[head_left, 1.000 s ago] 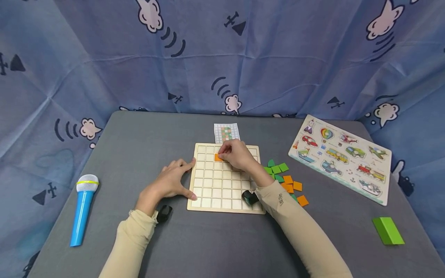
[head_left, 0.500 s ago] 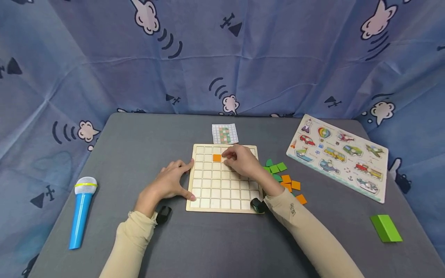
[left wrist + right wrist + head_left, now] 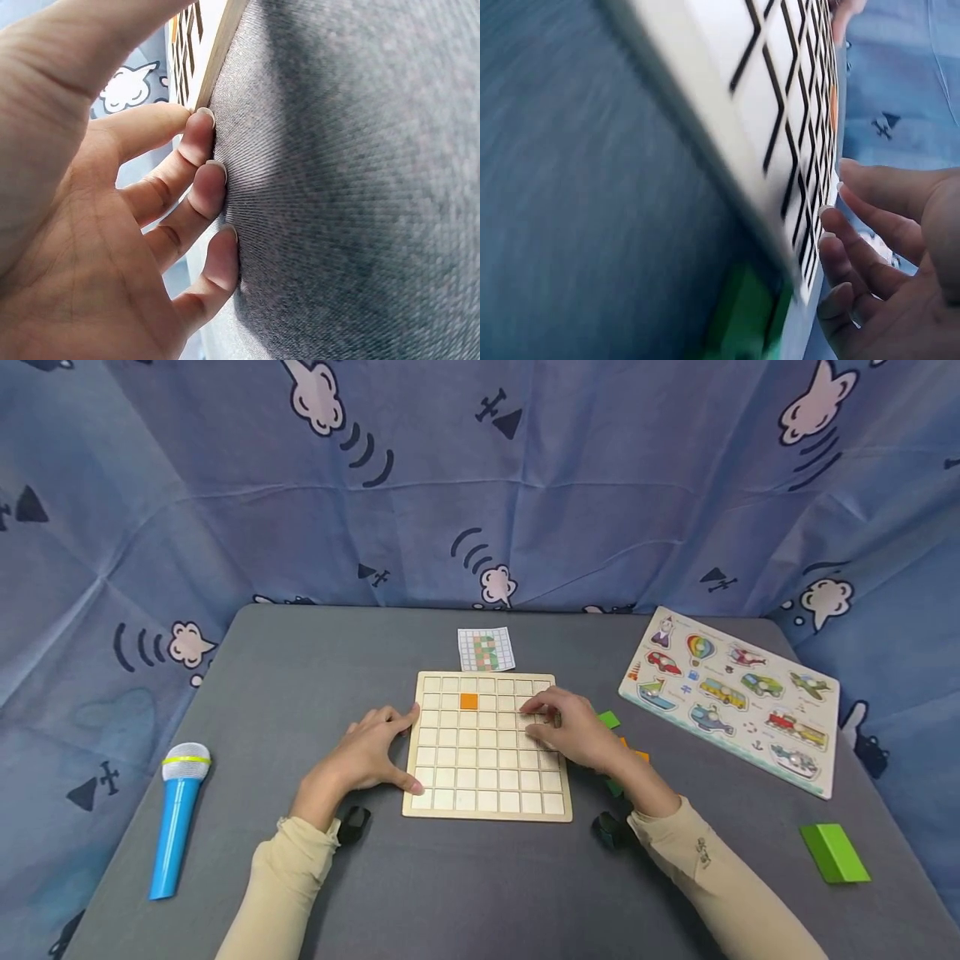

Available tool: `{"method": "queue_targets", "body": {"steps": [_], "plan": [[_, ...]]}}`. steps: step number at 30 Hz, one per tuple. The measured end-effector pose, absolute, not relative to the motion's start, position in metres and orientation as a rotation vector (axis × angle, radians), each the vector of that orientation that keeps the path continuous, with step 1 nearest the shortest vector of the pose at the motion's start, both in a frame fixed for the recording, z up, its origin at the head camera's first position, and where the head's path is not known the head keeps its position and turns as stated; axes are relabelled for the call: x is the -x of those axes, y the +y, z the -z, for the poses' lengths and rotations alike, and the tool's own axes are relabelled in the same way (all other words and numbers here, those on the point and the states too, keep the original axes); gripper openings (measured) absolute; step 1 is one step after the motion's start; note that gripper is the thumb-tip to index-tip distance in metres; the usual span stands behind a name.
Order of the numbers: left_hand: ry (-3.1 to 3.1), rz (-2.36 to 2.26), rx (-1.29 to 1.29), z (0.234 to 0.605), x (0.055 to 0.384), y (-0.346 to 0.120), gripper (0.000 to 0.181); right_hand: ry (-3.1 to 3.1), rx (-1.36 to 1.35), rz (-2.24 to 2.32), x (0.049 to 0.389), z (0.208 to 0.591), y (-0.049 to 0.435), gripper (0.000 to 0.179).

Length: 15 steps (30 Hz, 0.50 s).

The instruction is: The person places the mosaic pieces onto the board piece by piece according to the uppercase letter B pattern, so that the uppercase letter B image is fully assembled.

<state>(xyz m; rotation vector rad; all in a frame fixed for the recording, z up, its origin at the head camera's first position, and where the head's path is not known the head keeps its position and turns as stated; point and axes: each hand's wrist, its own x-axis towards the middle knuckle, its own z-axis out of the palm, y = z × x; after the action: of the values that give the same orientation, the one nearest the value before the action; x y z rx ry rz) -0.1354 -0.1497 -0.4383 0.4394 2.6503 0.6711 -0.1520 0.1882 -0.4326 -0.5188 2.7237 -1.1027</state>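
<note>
A pale wooden grid board (image 3: 467, 760) lies on the grey table, with one orange square tile (image 3: 468, 702) in a cell of its second row from the far edge. My left hand (image 3: 363, 752) is spread along the board's left side, thumb and index fingertip touching it; in the left wrist view the other fingertips rest on the cloth. Over the right part of the board hovers my right hand (image 3: 573, 727), fingers loosely bent. Its fingertips (image 3: 827, 214) are apart and hold nothing. Loose green tiles (image 3: 609, 719) and orange tiles (image 3: 641, 755) lie just beyond it, partly hidden.
Behind the board lies a printed pattern card (image 3: 486, 649). A vehicle picture puzzle (image 3: 738, 697) sits at the back right, and a green block (image 3: 834, 853) at the front right. At the left is a blue toy microphone (image 3: 176, 818). A patterned curtain (image 3: 420, 485) hangs behind the table.
My right hand has let go of the orange tile, leaving it in its cell, and has moved right toward the loose tiles. My left hand stays at the board's edge.
</note>
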Motion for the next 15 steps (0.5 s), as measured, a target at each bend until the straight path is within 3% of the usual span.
{"method": "queue_targets", "body": {"steps": [15], "plan": [[2.657,-0.668,-0.457,0.438,0.136,-0.150,0.127,2.786,0.369,0.982,0.142,0.427,0.251,0.020]]}}
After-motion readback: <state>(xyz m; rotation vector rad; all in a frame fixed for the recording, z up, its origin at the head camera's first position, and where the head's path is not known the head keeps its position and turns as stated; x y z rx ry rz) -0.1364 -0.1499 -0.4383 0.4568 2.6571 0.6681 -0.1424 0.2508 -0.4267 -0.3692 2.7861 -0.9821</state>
